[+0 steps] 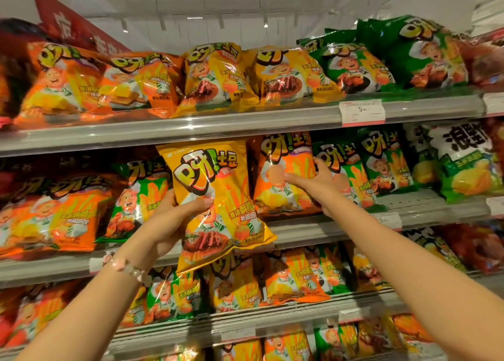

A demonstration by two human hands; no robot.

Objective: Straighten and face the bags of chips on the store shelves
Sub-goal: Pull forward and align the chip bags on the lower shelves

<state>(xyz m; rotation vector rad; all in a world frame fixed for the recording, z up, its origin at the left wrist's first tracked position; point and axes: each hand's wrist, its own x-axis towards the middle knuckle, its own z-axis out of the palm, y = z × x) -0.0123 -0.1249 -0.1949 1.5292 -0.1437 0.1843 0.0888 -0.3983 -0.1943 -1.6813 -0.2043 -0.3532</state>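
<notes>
Yellow chip bag (218, 197), seemingly tilted

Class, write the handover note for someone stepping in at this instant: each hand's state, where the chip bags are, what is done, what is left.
Left hand: holds the yellow bag off the shelf, in front of the middle shelf.
Right hand: grip on the orange bag standing on that shelf.
Done: top shelf bags face front, though some lean.
Left: place the yellow bag, square the orange bag, straighten the slumped bags at the middle shelf's left and the rows below.
</notes>
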